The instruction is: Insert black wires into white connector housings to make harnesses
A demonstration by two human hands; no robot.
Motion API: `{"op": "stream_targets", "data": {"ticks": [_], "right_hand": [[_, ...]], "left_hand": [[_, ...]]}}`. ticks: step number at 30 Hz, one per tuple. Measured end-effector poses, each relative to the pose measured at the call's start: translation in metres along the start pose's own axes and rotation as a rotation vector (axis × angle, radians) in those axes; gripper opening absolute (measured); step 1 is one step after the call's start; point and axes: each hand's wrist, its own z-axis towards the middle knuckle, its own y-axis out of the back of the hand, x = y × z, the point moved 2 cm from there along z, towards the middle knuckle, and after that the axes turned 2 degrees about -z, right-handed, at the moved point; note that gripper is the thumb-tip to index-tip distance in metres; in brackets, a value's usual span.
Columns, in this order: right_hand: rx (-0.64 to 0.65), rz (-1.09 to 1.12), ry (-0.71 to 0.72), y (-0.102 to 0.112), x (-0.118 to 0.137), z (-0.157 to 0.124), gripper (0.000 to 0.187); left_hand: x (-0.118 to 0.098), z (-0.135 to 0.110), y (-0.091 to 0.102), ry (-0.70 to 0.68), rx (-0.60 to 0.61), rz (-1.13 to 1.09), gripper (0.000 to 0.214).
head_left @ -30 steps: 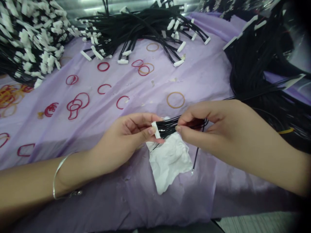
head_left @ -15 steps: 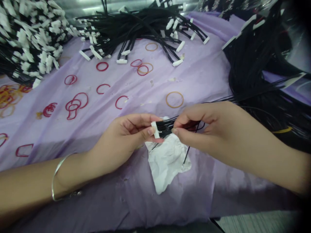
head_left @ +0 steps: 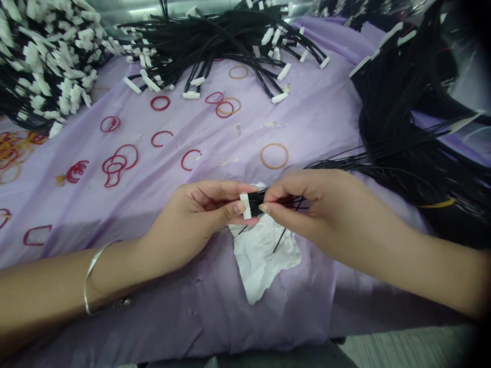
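"What sort of place is this?"

"A wire-harness workshop (the heaps give it away): black wire leads (head_left: 226, 36) with white connectors (head_left: 280, 97), and rubber bands (head_left: 273, 143) strewn over a lilac-covered bench (head_left: 318, 128)."

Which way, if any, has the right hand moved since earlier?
Yes, leftward: the right hand now reaches further left than the tan rubber band.
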Motion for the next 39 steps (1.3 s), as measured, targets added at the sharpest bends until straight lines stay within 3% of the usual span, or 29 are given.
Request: {"op": "stream_targets", "data": {"ticks": [13, 19, 24, 27, 34, 39], "right_hand": [[-0.018, -0.001, 0.063, -0.006, 0.0, -0.001, 0.018], [-0.256, -0.347, 0.421, 0.017, 0.005, -0.009, 0.016], [-0.048, -0.595, 0.605, 0.012, 0.002, -0.013, 0.018], [-0.038, -0.687, 0.591, 0.001, -0.003, -0.01, 0.017], [0.078, -0.27, 0.488, 0.007, 0.001, -0.006, 0.015], [0.038, -0.031, 0.374, 0.014, 0.005, -0.006, 0.012]], "left_hand": [[0.001, 0.001, 0.0, 0.006, 0.008, -0.062, 0.014], [0.001, 0.005, -0.001, 0.022, -0.057, -0.225, 0.014], [0.0, 0.005, 0.0, 0.04, -0.113, -0.268, 0.012], [0.001, 0.005, 0.001, 0.029, -0.102, -0.278, 0.012], [-0.002, 0.005, -0.001, 0.029, -0.058, -0.279, 0.011], [-0.004, 0.003, -0.002, 0.048, -0.04, -0.259, 0.013]]}}
